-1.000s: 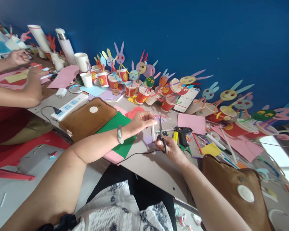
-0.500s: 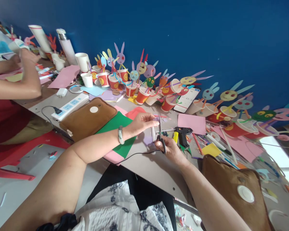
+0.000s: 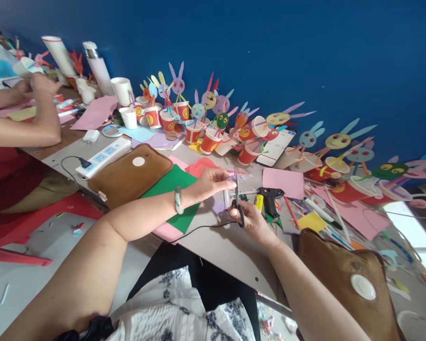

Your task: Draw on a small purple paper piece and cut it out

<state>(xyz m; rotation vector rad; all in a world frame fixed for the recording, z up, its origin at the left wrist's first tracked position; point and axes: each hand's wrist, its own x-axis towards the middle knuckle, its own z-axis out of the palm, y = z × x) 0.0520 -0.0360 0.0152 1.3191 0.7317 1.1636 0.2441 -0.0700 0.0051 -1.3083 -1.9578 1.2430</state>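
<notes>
The left hand (image 3: pixel 210 184) has edged slightly rightward, thumb and fingertips pinched together at the blades of the black-handled metal scissors (image 3: pixel 236 200); I cannot tell what they pinch. The right hand (image 3: pixel 252 220) grips the scissors' handles, mid-frame over the grey table (image 3: pixel 213 246). Just right lies a black-and-yellow plastic glue gun (image 3: pixel 270 201).

Smooth metal scissor blades (image 3: pixel 236 185)
</notes>
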